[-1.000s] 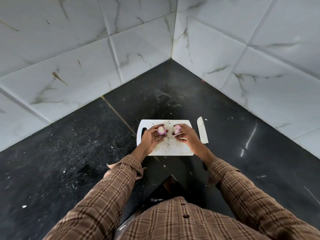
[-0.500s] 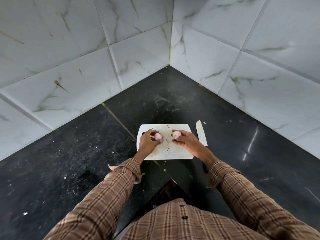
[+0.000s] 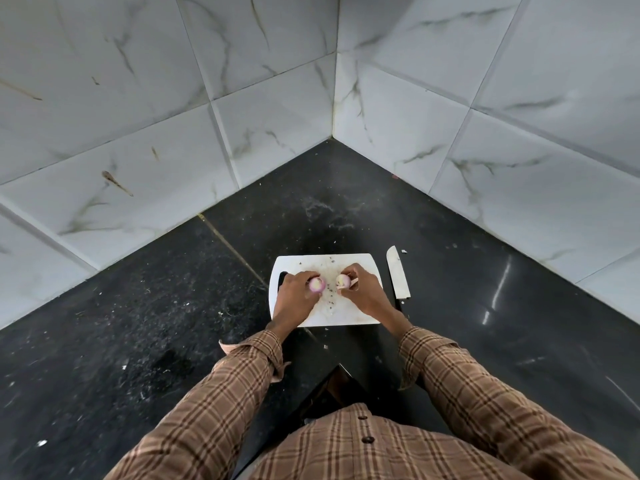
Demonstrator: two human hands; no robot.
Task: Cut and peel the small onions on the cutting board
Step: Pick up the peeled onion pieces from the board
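A person in a brown plaid shirt is working over a white cutting board (image 3: pixel 346 317) near the black countertop's (image 3: pixel 138 323) front edge. The left hand (image 3: pixel 296 295) is pinching one onion half (image 3: pixel 317 284); the right hand (image 3: pixel 363 292) is gripping another (image 3: pixel 343 280). A white knife (image 3: pixel 397 277) is lying just beside the board's right edge.

Two pinkish onion halves (image 3: pixel 317 284), (image 3: pixel 342 280), over white cutting board (image 3: pixel 346 317)

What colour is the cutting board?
White, speckled with dark bits; the cutting board shows in the head view.
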